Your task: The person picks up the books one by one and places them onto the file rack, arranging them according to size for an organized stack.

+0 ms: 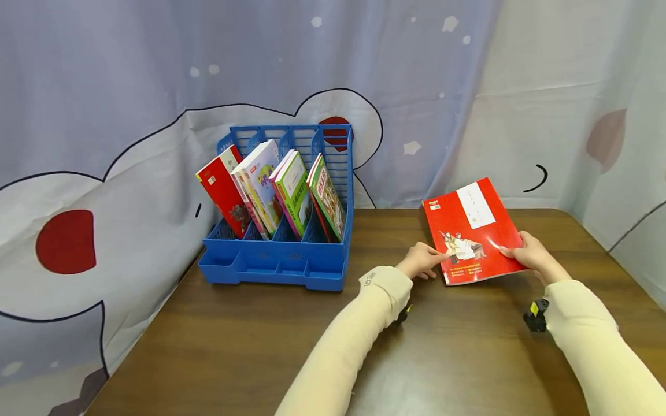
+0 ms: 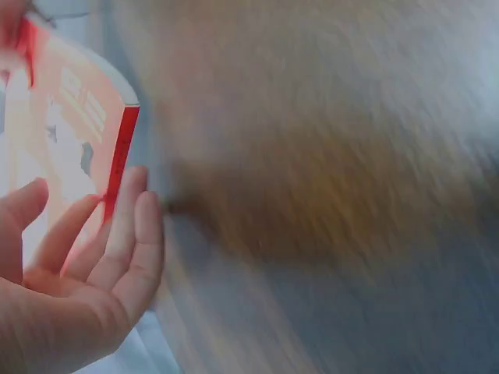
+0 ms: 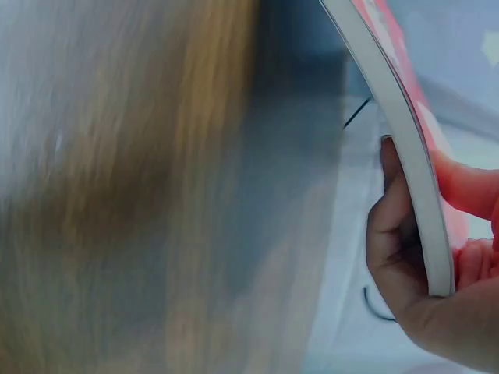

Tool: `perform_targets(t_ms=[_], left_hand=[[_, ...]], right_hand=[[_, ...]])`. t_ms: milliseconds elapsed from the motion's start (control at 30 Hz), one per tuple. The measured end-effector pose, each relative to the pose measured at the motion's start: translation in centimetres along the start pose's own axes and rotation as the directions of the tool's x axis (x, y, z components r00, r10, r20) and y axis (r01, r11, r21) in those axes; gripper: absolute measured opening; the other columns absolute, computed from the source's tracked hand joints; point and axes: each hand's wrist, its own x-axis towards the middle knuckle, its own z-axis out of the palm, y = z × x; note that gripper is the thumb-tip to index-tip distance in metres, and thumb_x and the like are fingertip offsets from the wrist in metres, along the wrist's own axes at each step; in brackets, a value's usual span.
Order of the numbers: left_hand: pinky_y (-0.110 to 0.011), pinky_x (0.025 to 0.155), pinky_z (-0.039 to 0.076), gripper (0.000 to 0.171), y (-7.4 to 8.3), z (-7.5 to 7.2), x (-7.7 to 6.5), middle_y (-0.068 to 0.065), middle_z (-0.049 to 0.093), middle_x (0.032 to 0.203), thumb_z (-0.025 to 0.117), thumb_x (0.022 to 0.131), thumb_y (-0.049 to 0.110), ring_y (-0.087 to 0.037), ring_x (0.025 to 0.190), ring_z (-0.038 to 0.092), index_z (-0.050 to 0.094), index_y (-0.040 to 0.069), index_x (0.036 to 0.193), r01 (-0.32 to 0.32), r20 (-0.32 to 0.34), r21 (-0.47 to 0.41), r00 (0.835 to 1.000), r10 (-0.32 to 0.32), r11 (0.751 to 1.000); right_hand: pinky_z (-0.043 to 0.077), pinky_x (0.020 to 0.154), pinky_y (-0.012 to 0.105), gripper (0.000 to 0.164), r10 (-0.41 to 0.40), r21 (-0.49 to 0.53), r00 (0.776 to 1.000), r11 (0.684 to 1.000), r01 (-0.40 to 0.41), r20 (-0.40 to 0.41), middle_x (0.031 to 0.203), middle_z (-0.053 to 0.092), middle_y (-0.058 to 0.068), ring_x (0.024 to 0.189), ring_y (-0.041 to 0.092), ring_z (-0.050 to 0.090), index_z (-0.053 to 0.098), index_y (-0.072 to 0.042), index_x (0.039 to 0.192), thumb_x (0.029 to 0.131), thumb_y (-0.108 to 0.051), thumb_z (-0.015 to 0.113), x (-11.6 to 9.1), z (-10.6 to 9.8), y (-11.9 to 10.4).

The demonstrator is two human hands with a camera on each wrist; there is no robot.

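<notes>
A red book (image 1: 470, 231) with a white title panel is held tilted above the right part of the table. My right hand (image 1: 532, 254) grips its right edge, thumb on the cover and fingers curled beneath, as the right wrist view shows along the pale page edge (image 3: 409, 148). At the opposite side, my left hand (image 1: 420, 260) touches the book near the lower left corner. In the left wrist view, the fingers of the left hand (image 2: 93, 288) are loosely extended beside the red spine (image 2: 121, 156), and the thumb stands apart in front of the cover.
A blue desktop book rack (image 1: 276, 254) stands to the left at the back. Leaning in its slots are a red book (image 1: 224, 188), pale books (image 1: 262, 185), green-covered books (image 1: 293, 196) and others (image 1: 328, 199). A patterned curtain (image 1: 406, 86) hangs behind the brown table (image 1: 250, 341).
</notes>
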Motion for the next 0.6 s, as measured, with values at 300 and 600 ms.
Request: perform_targets(t_ms=[300, 600], left_hand=[[-0.036, 0.069, 0.057, 0.028, 0.6, -4.9, -0.9, -0.003, 0.058, 0.068, 0.073, 0.081, 0.030, -0.010, 0.057, 0.053, 0.053, 0.012, 0.073, -0.099, -0.245, -0.542, 0.968, -0.044, 0.834], [-0.019, 0.058, 0.048, 0.040, 1.6, -9.1, -3.8, -0.006, 0.063, 0.088, 0.069, 0.085, 0.027, -0.006, 0.065, 0.053, 0.053, 0.005, 0.114, -0.325, -0.354, -0.557, 0.925, 0.136, 0.764]], right_hand=[[0.050, 0.057, 0.014, 0.026, -0.149, 0.328, 0.978, 0.925, 0.190, -0.148, 0.070, 0.055, -0.026, 0.061, -0.007, 0.058, 0.036, 0.002, 0.108, 0.095, -0.012, 0.053, -0.5, 2.5, -3.4], [0.050, 0.061, 0.010, 0.027, -0.242, 0.613, 0.918, 0.687, 0.392, -0.315, 0.082, 0.062, -0.020, 0.068, -0.007, 0.063, 0.042, -0.022, 0.100, 0.091, -0.001, 0.057, -2.4, 6.2, -8.9]])
